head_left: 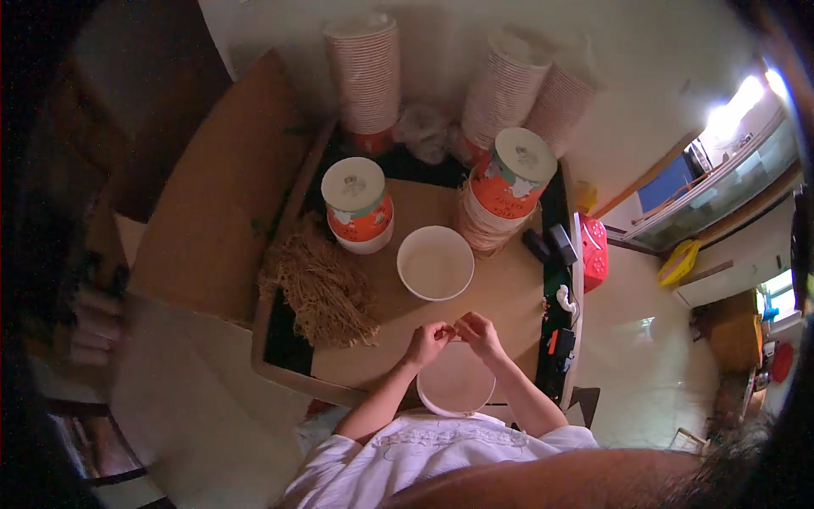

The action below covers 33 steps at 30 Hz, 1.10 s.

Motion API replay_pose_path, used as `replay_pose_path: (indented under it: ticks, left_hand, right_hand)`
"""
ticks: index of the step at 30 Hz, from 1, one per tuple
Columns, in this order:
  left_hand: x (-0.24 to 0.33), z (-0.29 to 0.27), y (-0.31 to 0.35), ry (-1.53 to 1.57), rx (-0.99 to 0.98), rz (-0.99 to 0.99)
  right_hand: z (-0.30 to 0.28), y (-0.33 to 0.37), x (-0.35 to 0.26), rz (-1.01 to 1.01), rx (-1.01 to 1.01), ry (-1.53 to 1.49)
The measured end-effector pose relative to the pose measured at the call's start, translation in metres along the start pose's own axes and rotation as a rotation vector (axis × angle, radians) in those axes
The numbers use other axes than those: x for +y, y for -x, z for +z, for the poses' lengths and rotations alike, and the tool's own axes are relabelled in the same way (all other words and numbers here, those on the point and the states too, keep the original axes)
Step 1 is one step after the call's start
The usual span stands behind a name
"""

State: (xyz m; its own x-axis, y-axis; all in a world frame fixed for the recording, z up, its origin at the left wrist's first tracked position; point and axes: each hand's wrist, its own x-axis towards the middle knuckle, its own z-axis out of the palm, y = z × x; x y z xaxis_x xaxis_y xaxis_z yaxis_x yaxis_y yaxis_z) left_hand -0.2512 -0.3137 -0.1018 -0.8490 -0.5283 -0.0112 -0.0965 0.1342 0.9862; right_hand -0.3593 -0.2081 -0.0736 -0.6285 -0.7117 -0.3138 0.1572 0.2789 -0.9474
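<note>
Left hand (pixel 430 342) and right hand (pixel 482 335) pinch, on what I can't tell, over the near round white paper tub (pixel 456 382), seemingly unfinished.

Dim overall, upper-right light (pixel 739 100) glaring, floor (pixel 638 365) sheen, dark warped edges

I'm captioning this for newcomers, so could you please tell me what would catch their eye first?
Probably the two orange cups, upside down beyond an open white cup, one each side, with tall cup stacks behind. A tangled brown bundle lies on the left; nearer, the left hand and right hand are close together.
</note>
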Motion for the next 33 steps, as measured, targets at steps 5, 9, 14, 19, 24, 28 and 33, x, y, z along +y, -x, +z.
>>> replay_pose_path:
  ticks: [5,9,14,19,24,28,33]
  left_hand:
    - [-0.001,0.001,0.002,0.011,0.002,-0.162]
    - [0.008,-0.001,-0.001,-0.073,-0.048,-0.127]
    - [0.007,0.005,0.001,-0.068,0.014,-0.048]
    - [-0.005,0.001,0.001,0.11,0.048,-0.081]
    - [0.024,-0.043,-0.005,0.314,-0.247,-0.196]
    - [0.014,-0.062,-0.006,0.255,-0.396,-0.217]
    - [0.003,-0.054,-0.013,0.028,-0.327,-0.038]
  right_hand:
    - [0.007,-0.002,-0.012,0.146,0.05,0.32]
    - [0.004,-0.006,-0.003,0.06,-0.014,0.326]
    - [-0.006,-0.006,0.011,-0.015,-0.047,0.293]
    - [0.002,0.003,0.002,-0.15,-0.018,0.229]
    - [0.01,0.009,-0.003,-0.227,0.045,0.439]
    - [0.017,0.012,-0.015,-0.353,0.048,0.548]
    - [0.016,0.01,-0.013,-0.417,0.021,0.547]
